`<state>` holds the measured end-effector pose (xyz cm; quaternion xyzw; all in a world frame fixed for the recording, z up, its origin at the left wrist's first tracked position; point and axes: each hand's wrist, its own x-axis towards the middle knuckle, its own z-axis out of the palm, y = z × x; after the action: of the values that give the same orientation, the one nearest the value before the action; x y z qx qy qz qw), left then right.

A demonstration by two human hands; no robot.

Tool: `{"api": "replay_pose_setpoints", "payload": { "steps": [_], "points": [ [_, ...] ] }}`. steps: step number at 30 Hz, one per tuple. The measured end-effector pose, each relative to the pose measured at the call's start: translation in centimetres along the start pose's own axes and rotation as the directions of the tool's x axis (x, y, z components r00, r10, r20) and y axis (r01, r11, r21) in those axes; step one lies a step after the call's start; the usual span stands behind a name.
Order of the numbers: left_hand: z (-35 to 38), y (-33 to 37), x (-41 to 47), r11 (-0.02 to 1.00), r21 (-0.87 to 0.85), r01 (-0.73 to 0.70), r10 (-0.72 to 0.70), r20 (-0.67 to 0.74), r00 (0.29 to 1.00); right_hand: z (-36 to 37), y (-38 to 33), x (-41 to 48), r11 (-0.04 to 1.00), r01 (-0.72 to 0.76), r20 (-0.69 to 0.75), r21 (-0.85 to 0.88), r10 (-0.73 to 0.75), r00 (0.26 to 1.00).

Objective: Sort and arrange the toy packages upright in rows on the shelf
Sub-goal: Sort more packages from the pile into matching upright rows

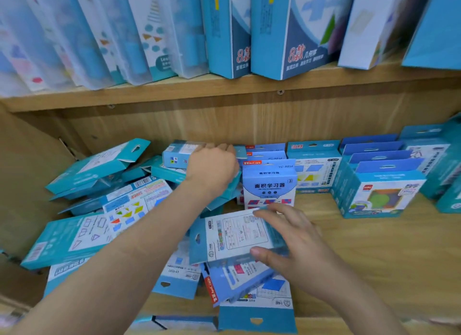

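Wooden shelf (374, 260) fills the lower half of the frame, and the job sits on it: at centre and right the toy packages already stand upright in rows, while the left and lower centre hold a loose heap (112, 205) of flat-lying ones. You are in the sorting step, picking from that heap.

Your right hand (299, 250), at lower centre, pinches a white-faced package (234, 232) with the thumb on its near edge and the fingers on top. The package lies tilted and face up over other fallen ones. Your left hand (212, 167), at centre near the back panel, has its fingers curled over a teal package (225, 193) just left of the standing rows. The hand itself hides how much of it you grasp.

Next, as I judge it, the white-faced package needs turning upright and setting into a row of its own kind, so check its print first. The nearest row is headed by a white and blue box (269, 185), just beside your left hand.

Mind your left forearm, which crosses the heap. The overhanging packages (257, 309) at bottom centre look ready to slide off the front edge, and the standing rows seem light enough to topple if nudged. Tall boxes (274, 35) lean along the upper shelf at the top of the frame, well apart from your work
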<state>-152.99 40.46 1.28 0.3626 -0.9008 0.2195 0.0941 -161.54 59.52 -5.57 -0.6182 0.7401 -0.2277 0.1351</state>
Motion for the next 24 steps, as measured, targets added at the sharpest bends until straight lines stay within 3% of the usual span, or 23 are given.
{"api": "replay_pose_setpoints", "payload": {
  "steps": [2,5,9,11,12,13,14,16,17,20,24],
  "points": [
    [-0.5,-0.9,-0.8,0.996,-0.075,-0.042,0.028,-0.182,0.983,-0.2,0.0,-0.1,1.000,-0.010,-0.019,0.002,0.010,1.000],
    [-1.3,-3.4,-2.2,0.953,-0.251,-0.171,0.037,-0.462,0.886,-0.7,-0.6,0.4,0.999,0.000,-0.097,0.041,0.004,0.995],
    [-5.0,-4.9,-6.0,0.865,-0.368,-0.341,0.044,-0.621,0.782,-2.8,-3.0,2.6,0.967,0.090,-0.263,0.240,-0.024,0.964],
    [-6.8,-4.9,-8.2,0.777,-0.533,-0.336,-0.109,-0.639,0.762,-4.4,-4.5,3.8,0.936,0.135,-0.315,0.326,-0.027,0.949],
    [-7.6,-4.8,-9.0,0.688,-0.659,-0.304,-0.242,-0.603,0.760,-5.1,-5.2,4.2,0.915,0.161,-0.327,0.370,-0.034,0.945],
    [-8.3,-4.7,-9.4,0.526,-0.809,-0.263,-0.393,-0.505,0.768,-5.7,-5.6,4.6,0.891,0.181,-0.326,0.416,-0.040,0.945],
    [-8.9,-4.6,-9.6,0.262,-0.937,-0.230,-0.519,-0.338,0.785,-6.2,-6.0,4.7,0.867,0.195,-0.317,0.458,-0.046,0.947],
    [-9.4,-4.6,-9.5,-0.306,-0.934,-0.184,-0.591,0.035,0.806,-6.7,-6.5,4.9,0.788,0.248,-0.301,0.563,-0.084,0.950],
    [-9.5,-4.6,-9.4,-0.466,-0.870,-0.161,-0.572,0.157,0.805,-6.7,-6.7,4.8,0.734,0.275,-0.306,0.621,-0.096,0.947],
    [-9.3,-4.6,-9.6,-0.619,-0.781,-0.078,-0.514,0.328,0.793,-6.4,-7.0,4.2,0.626,0.284,-0.320,0.727,-0.058,0.946],
    [-9.2,-4.2,-10.4,-0.642,-0.766,-0.019,-0.451,0.359,0.817,-6.0,-6.9,3.2,0.598,0.240,-0.308,0.765,0.012,0.951]
  ]
}}
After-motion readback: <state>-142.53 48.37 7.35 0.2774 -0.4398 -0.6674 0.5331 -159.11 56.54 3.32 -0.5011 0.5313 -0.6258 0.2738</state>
